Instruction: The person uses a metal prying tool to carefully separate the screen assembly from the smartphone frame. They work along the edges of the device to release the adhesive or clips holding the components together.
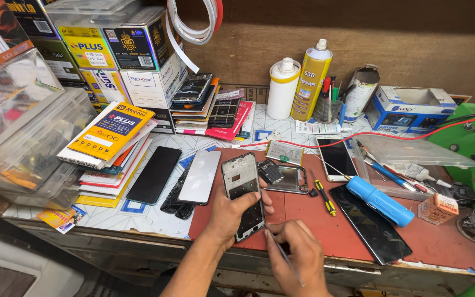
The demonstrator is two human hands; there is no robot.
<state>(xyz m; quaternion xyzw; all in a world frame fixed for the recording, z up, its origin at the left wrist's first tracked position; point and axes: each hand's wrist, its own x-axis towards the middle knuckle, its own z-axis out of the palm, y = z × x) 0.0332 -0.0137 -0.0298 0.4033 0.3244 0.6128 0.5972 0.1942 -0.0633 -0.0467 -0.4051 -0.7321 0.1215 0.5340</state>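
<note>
- Phone frame (242,193): a bare silver middle frame with its dark lower half exposed, held tilted above the near edge of the red work mat (303,220).
- Left hand (232,217): wrapped around the frame's lower half from the left, thumb across its face, fingers closed on its edges.
- Right hand (299,254): fingers pinched together on a thin metal tool (281,252), whose tip meets the frame's bottom right edge.
- Just beyond the frame: a small dark circuit board (271,171) and a second, open phone housing (291,179) lie on the mat.
- To the left: a pale screen panel (200,177), a cracked black glass (174,201) beneath it, and a black phone (154,175).
- To the right: a yellow-handled screwdriver (324,198), a blue-handled tool (379,200), a large dark glass panel (370,228), and a white phone (336,157).
- Rear: a yellow spray can (311,80), a white bottle (282,88), stacked boxes (111,135) of screen protectors.
</note>
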